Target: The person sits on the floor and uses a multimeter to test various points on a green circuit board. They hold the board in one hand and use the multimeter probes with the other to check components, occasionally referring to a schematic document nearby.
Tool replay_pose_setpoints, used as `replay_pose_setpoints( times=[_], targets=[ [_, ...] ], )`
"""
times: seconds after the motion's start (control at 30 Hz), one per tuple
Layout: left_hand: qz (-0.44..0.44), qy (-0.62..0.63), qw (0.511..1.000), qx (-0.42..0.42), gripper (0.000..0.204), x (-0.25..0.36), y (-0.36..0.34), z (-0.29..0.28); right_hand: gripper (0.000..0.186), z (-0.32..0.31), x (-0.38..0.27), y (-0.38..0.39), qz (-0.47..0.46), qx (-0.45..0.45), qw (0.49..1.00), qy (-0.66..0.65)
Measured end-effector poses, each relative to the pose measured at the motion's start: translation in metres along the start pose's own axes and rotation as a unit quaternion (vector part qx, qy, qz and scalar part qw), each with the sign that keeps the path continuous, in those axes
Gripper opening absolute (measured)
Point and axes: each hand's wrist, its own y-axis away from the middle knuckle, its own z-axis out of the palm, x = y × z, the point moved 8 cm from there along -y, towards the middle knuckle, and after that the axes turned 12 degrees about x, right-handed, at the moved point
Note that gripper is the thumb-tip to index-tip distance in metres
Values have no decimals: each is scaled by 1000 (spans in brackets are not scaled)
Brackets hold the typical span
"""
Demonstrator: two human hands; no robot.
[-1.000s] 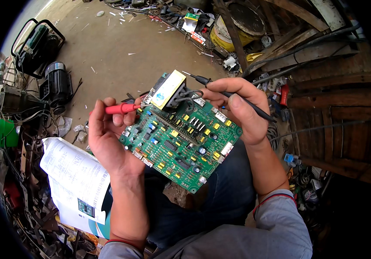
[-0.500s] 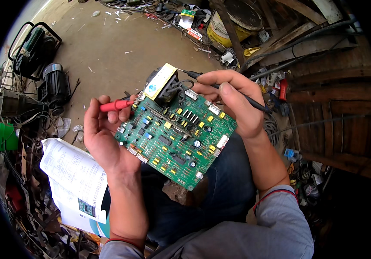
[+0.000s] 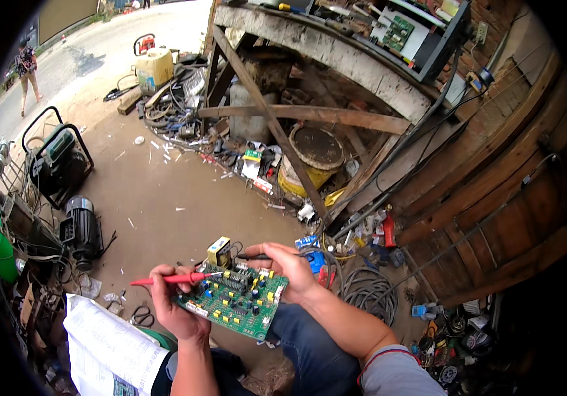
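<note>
My left hand [image 3: 179, 313] grips the left edge of a green circuit board [image 3: 244, 307] along with a red probe [image 3: 176, 278], whose metal tip lies over the board. My right hand [image 3: 294, 272] is closed around the board's far right side and a black probe [image 3: 253, 257]. A transformer with a yellow label [image 3: 219, 250] stands at the board's back edge; the black probe's tip is hidden or too small to place. Printed sheets [image 3: 108, 336] rest at lower left beside my leg.
A generator [image 3: 62, 165] and black motor [image 3: 80, 231] stand left. Ahead are a cluttered bench [image 3: 376, 79], bucket [image 3: 306, 171] and scrap. Coiled cable [image 3: 369, 303] lies right, beside wooden panels [image 3: 475, 237]. Far upper left, a person [image 3: 26, 76] walks on the road.
The camera has tilted up, bringing the bench, street and walking person into view. My hands and the board now appear lower and smaller, with the board seen at a flatter angle.
</note>
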Motion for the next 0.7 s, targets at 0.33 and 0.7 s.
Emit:
replay_pose_setpoints(
  times=[0.33,0.7],
  targets=[
    [37,-2,991,130,27,15,-7,-20,33,7,27,-5,-39,-22,992,117],
    [48,-12,994,102,26,9,2,-23,33,1,25,13,-90,-37,975,202]
  ],
)
